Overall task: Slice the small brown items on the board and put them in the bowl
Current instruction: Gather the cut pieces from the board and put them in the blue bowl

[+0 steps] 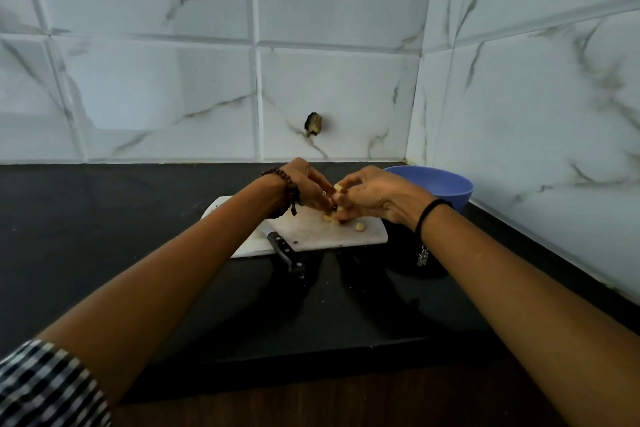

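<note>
Hands meet over the board (313,236) near the bench's (138,253) back-right corner, left hand (308,191) and right hand (375,199) both pinching pale slices (337,189); knife (285,251) lies idle at the board's near edge; gathering step, by appearances; next, a careful carry to the blue bowl (446,184).

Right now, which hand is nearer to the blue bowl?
The right. The right hand is just left of the blue bowl, holding pale pieces over the board; the left hand is farther left, beyond it.

Checked sleeve (45,388), beaded bracelet (289,191), black wristband (427,213)
</note>
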